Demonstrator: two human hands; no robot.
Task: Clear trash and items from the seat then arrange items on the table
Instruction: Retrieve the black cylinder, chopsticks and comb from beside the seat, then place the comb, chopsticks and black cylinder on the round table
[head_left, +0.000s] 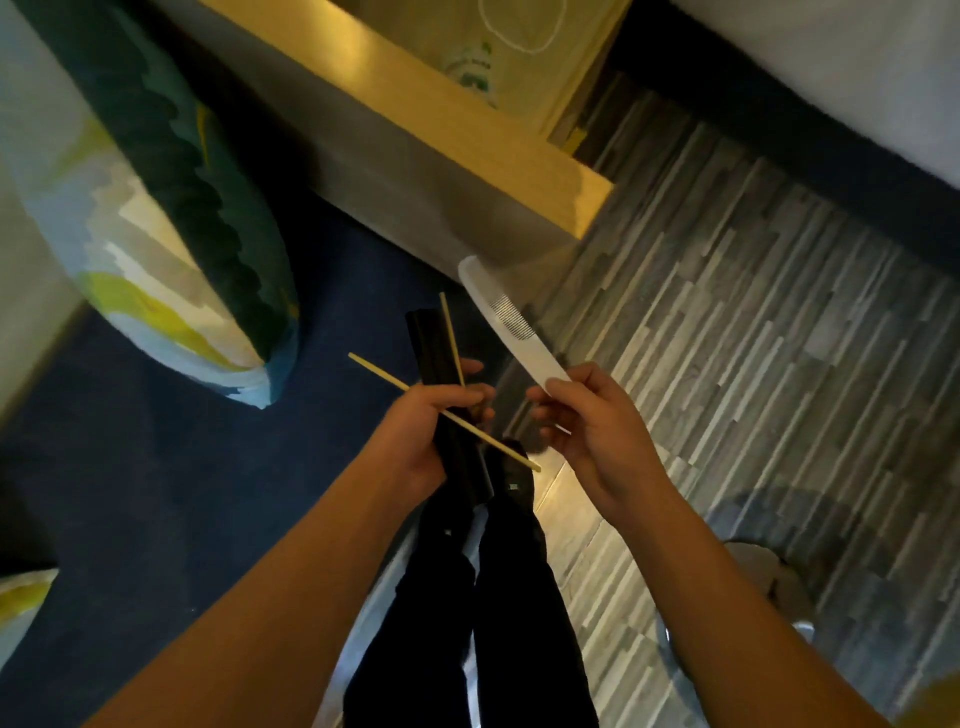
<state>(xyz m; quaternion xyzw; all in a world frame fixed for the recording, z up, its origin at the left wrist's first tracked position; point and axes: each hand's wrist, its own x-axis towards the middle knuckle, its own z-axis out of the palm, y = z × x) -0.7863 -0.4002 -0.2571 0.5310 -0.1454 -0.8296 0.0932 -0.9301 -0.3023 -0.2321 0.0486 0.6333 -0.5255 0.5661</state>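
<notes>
My left hand (434, 431) grips a long black flat object (434, 343) together with two wooden chopsticks (384, 376) that cross each other. My right hand (592, 431) pinches the lower end of a white comb (506, 322), which points up and to the left. Both hands are held close together above the edge of the dark blue seat (156, 493). What the black object is cannot be told.
A leaf-patterned cushion (171, 218) lies on the seat at left, another cushion corner (21, 597) at the lower left. A light wooden table (467, 140) stands beyond the seat. Grey striped floor (753, 338) spreads to the right. My dark trouser legs (509, 597) are below.
</notes>
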